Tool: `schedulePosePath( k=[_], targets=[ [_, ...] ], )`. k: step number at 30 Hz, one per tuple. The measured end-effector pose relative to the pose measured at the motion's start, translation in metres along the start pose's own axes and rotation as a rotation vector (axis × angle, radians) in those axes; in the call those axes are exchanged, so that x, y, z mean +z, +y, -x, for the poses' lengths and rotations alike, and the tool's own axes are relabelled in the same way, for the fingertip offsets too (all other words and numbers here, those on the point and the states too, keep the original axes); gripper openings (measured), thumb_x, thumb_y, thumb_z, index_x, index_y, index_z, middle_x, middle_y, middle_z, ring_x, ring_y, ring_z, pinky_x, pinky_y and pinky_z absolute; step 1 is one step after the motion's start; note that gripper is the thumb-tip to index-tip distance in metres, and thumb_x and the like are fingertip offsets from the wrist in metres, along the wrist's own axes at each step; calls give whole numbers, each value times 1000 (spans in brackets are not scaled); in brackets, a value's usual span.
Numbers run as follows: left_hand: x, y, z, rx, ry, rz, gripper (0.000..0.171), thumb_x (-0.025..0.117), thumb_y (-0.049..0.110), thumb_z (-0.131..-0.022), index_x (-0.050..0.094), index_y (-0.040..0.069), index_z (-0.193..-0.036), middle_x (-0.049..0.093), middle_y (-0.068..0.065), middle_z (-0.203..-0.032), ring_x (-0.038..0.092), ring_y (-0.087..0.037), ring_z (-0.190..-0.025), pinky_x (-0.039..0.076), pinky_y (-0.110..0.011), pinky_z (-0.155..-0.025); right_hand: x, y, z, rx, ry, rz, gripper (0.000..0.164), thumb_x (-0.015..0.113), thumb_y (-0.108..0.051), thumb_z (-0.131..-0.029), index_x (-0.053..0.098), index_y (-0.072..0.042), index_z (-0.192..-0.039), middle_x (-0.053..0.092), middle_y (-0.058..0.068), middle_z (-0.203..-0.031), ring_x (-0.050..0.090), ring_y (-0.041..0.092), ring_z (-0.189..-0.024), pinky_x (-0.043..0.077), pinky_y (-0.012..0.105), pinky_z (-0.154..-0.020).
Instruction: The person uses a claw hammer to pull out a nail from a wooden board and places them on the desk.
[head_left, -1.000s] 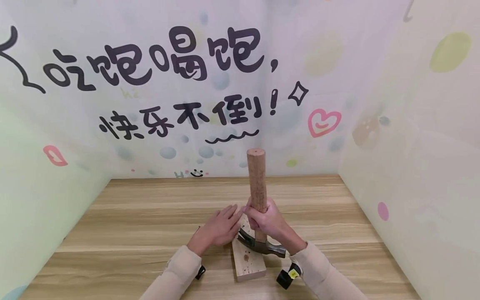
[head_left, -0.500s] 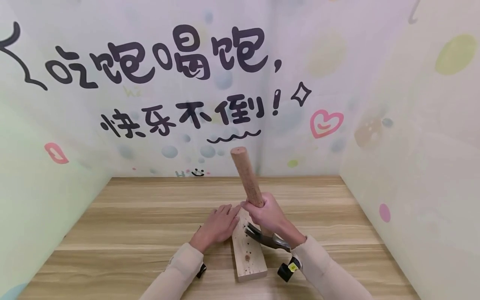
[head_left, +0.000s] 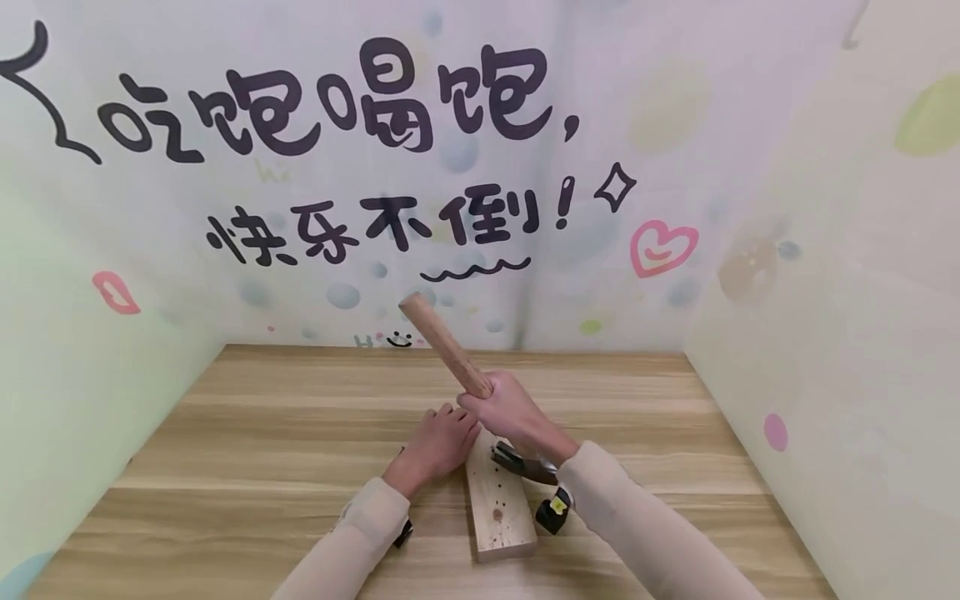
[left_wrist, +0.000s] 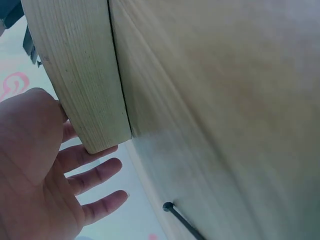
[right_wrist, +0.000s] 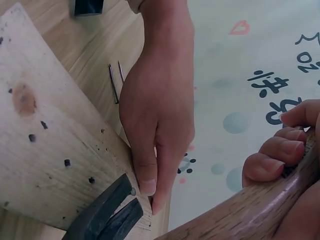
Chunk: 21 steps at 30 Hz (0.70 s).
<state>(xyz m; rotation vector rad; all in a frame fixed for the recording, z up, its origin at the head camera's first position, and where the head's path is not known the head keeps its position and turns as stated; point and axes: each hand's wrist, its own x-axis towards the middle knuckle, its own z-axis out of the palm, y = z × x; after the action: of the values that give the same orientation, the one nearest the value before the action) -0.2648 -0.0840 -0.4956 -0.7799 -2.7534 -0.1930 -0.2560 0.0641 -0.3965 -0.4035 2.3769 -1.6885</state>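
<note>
My right hand [head_left: 498, 408] grips the wooden handle of a claw hammer [head_left: 448, 346], low down near the head. The handle tilts to the left, and the dark claw lies over a wooden block [head_left: 501, 525] with several small holes. Between the claw prongs, in the right wrist view, shows the head of a nail [right_wrist: 132, 191] standing out from the block. My left hand [head_left: 441, 442] rests against the far left part of the block. In the left wrist view its fingers [left_wrist: 97, 175] are fairly straight and spread by the block's end. The sleeve partly hides the hammer head.
Two loose nails [right_wrist: 114, 82] lie on the table left of the block, near my left hand. A wood-grain table [head_left: 300, 400] runs back to a printed wall [head_left: 600, 317], with walls on both sides. A black camera [head_left: 552, 515] hangs at my right wrist.
The hammer handle has tipped from upright to a leftward slant, my right hand moving left and slightly up with it. My left hand stays by the block. The head view has shifted slightly.
</note>
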Motion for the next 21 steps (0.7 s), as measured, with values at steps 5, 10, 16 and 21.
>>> schedulePosePath(
  k=[5,10,16,21],
  targets=[
    [-1,-1,-1,3,-3,-23,19,50,27,-104,62,18,-115,68,-1,-114,59,-27,-94,49,-47,-77,8,-2,-12,14,18,132,18,62,-16,-86,54,-10,-71,44,-3,-59,40,9,-47,33,23,-42],
    [1,0,-3,-5,-71,-32,26,46,26,-105,61,14,-122,65,-7,-121,60,-29,-101,51,-50,-82,11,-2,-23,-10,4,209,21,63,-20,-89,54,-11,-72,43,-4,-57,39,9,-46,33,23,-42],
    [2,1,-4,1,-115,-91,29,44,28,-105,61,13,-123,63,-7,-116,58,-28,-100,52,-48,-80,14,-3,-24,17,35,63,24,64,-21,-89,55,-9,-71,38,-5,-53,35,9,-45,31,24,-42],
    [1,-1,-8,-50,-216,-76,36,40,30,-107,54,13,-135,58,-6,-131,55,-30,-111,50,-51,-88,17,-1,-24,-15,45,-6,20,67,-20,-88,59,-8,-74,45,-1,-64,41,13,-57,35,27,-52]
  ],
)
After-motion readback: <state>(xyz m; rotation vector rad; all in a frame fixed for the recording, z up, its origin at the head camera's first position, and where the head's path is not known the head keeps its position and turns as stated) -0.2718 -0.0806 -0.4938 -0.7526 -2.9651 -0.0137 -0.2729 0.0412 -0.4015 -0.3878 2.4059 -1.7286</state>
